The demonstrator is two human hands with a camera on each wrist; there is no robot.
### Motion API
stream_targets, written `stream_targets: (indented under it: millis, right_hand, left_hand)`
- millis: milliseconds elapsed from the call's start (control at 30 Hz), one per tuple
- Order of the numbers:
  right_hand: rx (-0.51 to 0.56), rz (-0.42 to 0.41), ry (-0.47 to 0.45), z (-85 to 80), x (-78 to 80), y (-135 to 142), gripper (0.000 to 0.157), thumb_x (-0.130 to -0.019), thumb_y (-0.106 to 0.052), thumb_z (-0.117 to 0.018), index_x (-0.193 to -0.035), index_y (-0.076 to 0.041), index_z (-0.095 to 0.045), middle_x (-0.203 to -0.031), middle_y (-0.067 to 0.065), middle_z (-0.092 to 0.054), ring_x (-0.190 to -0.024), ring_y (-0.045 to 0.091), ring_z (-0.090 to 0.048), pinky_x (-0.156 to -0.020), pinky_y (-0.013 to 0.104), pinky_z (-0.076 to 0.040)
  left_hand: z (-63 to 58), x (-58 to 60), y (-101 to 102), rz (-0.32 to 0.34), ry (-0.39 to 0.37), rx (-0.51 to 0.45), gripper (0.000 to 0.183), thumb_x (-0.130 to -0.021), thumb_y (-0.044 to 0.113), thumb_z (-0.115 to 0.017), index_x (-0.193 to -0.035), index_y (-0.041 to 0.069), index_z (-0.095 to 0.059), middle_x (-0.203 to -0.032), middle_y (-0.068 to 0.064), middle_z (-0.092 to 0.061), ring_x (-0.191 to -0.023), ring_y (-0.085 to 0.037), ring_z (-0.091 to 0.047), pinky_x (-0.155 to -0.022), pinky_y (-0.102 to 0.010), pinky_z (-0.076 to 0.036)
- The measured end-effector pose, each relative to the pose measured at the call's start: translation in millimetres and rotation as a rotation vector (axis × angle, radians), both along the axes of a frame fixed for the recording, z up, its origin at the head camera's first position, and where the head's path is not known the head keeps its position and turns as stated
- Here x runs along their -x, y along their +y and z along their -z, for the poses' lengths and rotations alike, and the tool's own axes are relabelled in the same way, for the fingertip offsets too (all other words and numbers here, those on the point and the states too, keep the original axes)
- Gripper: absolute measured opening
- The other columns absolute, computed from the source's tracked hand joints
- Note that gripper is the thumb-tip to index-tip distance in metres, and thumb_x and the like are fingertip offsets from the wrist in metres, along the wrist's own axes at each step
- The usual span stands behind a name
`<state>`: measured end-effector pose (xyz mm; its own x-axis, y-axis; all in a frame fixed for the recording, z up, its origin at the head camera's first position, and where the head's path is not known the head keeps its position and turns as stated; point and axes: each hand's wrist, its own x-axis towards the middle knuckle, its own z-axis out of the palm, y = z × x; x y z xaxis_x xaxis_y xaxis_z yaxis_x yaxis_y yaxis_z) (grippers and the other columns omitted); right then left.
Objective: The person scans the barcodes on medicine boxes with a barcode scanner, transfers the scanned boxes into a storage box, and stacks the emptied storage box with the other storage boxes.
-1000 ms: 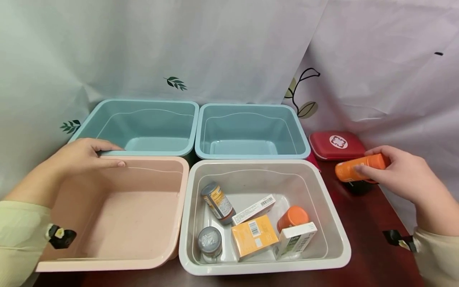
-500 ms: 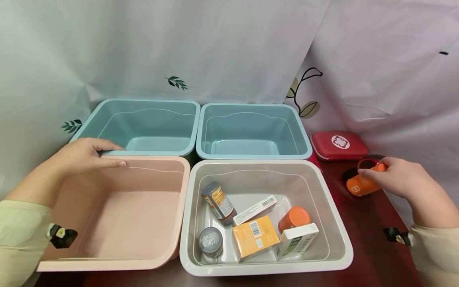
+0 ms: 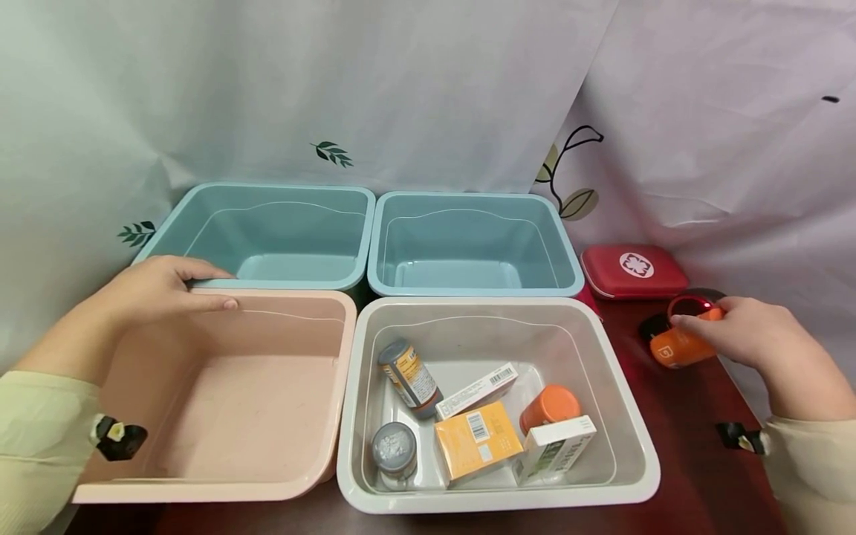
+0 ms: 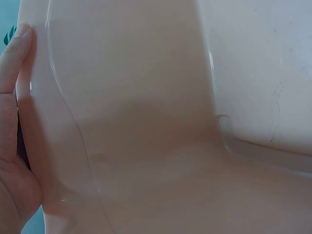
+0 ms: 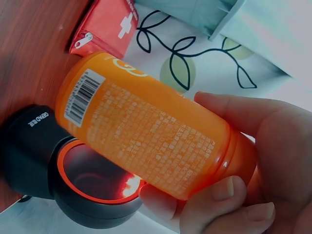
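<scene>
My right hand (image 3: 752, 338) grips an orange pill bottle (image 5: 141, 126) by its cap end, tilted, with its printed label and barcode in sight in the right wrist view. Just beyond the bottle stands a black barcode scanner (image 5: 92, 214) with a glowing red ring around its dark window, mostly hidden behind the bottle in the head view. On the far side, my left hand (image 3: 157, 293) holds the adjoining rims of the pink bin (image 3: 344, 327) and the left blue bin (image 3: 287, 284), its thumb over the pink rim.
A grey-white bin (image 3: 495, 501) holds a yellow box (image 3: 478, 442), white boxes, grey-capped bottles and an orange-capped bottle (image 3: 551, 405). Behind it stands another blue bin (image 3: 475, 292). A red first-aid case (image 3: 631, 271) lies at the back right, near a red zip pouch (image 5: 107, 24).
The right hand has lowered and turned the orange bottle, bringing it down in front of the scanner, whose ring now shows red light. The left hand stays on the rims.
</scene>
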<state>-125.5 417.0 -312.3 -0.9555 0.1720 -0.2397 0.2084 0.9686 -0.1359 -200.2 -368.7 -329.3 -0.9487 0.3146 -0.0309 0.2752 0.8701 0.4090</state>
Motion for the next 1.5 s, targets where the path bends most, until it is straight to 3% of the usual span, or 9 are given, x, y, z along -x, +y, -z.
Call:
stream_targets:
  millis: [200, 300, 567, 833, 967, 1133, 1367, 1500]
  right_hand:
    - [0.014, -0.012, 0.082, -7.8, -1.0, -5.8, 0.068, -0.100, -0.067, -0.059, -0.096, 0.001, -0.064, -0.088, 0.020, -0.065, -0.090, 0.050, -0.055, -0.066, 0.048, -0.046]
    - [0.016, -0.031, 0.139, -12.7, 0.5, -10.6, 0.062, -0.101, -0.065, -0.061, -0.093, -0.003, -0.063, -0.082, 0.012, -0.063, -0.088, 0.046, -0.055, -0.063, 0.041, -0.041]
    - [0.032, -0.074, 0.302, -34.2, 8.2, -34.4, 0.054, -0.098, -0.060, -0.069, -0.097, -0.006, -0.066, -0.077, 0.007, -0.063, -0.084, 0.043, -0.056, -0.061, 0.040, -0.038]
    - [0.023, -0.097, 0.368, -69.1, 18.5, -67.4, 0.058, -0.095, -0.065, -0.070, -0.116, -0.010, -0.069, -0.082, 0.009, -0.064, -0.090, 0.042, -0.055, -0.062, 0.042, -0.039]
    - [0.049, -0.142, 0.414, -83.4, 28.2, -85.9, 0.054, -0.093, -0.060, -0.074, -0.119, -0.012, -0.070, -0.085, 0.010, -0.065, -0.088, 0.039, -0.055, -0.063, 0.044, -0.040]
    - [0.101, -0.207, 0.426, -99.9, 40.5, -112.9, 0.058, -0.092, -0.057, -0.078, -0.129, -0.014, -0.067, -0.093, 0.013, -0.067, -0.090, 0.038, -0.055, -0.066, 0.044, -0.040]
    - [0.260, -0.247, 0.378, -114.6, 54.5, -155.2, 0.070, -0.087, -0.054, -0.086, -0.139, -0.015, -0.062, -0.113, 0.015, -0.069, -0.095, 0.033, -0.059, -0.065, 0.035, -0.049]
    - [0.277, -0.304, 0.373, -119.1, 65.0, -176.8, 0.071, -0.086, -0.050, -0.087, -0.139, -0.012, -0.060, -0.119, 0.014, -0.067, -0.101, 0.033, -0.061, -0.069, 0.035, -0.053]
  left_hand:
    - [-0.1, 0.6, -0.3, -0.009, -0.005, 0.016, 0.043, -0.084, 0.046, -0.093, -0.121, 0.026, -0.082, -0.123, -0.003, -0.076, -0.101, -0.001, -0.063, -0.083, -0.033, -0.053]
    - [0.2, 0.9, -0.4, 0.002, 0.002, 0.025, 0.044, -0.085, 0.045, -0.093, -0.122, 0.025, -0.082, -0.123, -0.004, -0.076, -0.103, -0.008, -0.065, -0.083, -0.033, -0.053]
    - [-1.0, 0.9, 0.5, -0.007, -0.007, 0.027, 0.044, -0.084, 0.047, -0.092, -0.122, 0.026, -0.082, -0.122, -0.002, -0.077, -0.103, -0.011, -0.066, -0.083, -0.035, -0.053]
    - [-0.7, 0.9, 1.7, -0.002, -0.007, 0.021, 0.046, -0.085, 0.044, -0.093, -0.123, 0.022, -0.082, -0.123, -0.005, -0.077, -0.107, -0.020, -0.067, -0.084, -0.036, -0.053]
    - [-1.0, 1.0, 2.2, -0.005, -0.011, 0.028, 0.046, -0.085, 0.044, -0.093, -0.124, 0.022, -0.082, -0.123, -0.005, -0.076, -0.107, -0.018, -0.066, -0.085, -0.035, -0.053]
    - [-1.2, 0.9, 2.1, 0.001, -0.015, 0.045, 0.047, -0.085, 0.044, -0.092, -0.125, 0.021, -0.081, -0.122, -0.004, -0.076, -0.105, -0.017, -0.066, -0.085, -0.037, -0.053]
    - [-2.5, 0.2, 2.8, -0.001, -0.023, 0.045, 0.050, -0.085, 0.046, -0.091, -0.126, 0.020, -0.080, -0.124, -0.005, -0.076, -0.110, -0.027, -0.067, -0.089, -0.047, -0.052]
    - [-3.9, 2.1, 6.5, 0.002, -0.023, 0.041, 0.050, -0.085, 0.047, -0.091, -0.126, 0.020, -0.080, -0.124, -0.005, -0.076, -0.112, -0.029, -0.067, -0.092, -0.051, -0.052]
